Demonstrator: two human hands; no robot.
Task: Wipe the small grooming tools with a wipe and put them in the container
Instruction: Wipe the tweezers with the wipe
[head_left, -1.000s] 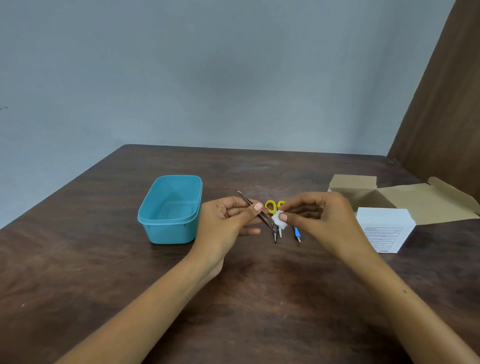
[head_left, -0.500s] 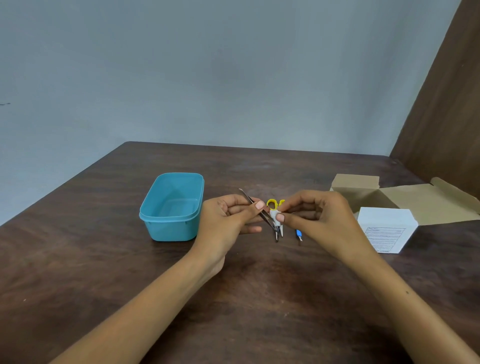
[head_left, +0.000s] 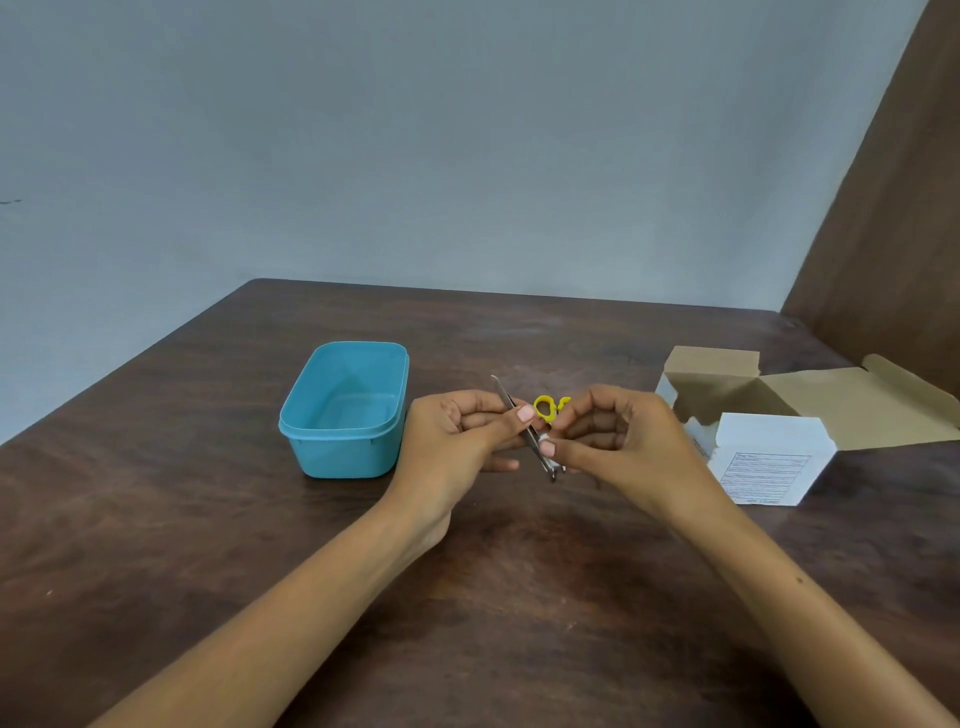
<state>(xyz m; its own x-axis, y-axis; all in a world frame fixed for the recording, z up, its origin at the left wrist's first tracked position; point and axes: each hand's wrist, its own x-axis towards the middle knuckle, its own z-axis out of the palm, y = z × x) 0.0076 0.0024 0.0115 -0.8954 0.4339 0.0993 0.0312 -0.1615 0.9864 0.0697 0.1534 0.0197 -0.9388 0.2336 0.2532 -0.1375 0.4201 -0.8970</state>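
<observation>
Dark wood table (head_left: 208, 519), grey wall (head_left: 415, 156); left hand (head_left: 457, 441) gripping tweezers (head_left: 511, 405), right hand (head_left: 618, 441) pinching wipe (head_left: 546, 446).

head-worn view, facing down at table (head_left: 208, 545)

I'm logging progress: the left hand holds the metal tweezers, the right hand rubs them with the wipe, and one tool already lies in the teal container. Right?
Not quite. The head view shows the teal container holding no tool. The rest stands: the left hand holds the metal tweezers, and the right hand rubs them with the wipe.

One container (head_left: 344, 410), one tweezers (head_left: 524, 426), two boxes (head_left: 769, 465) (one opened flat).
</observation>
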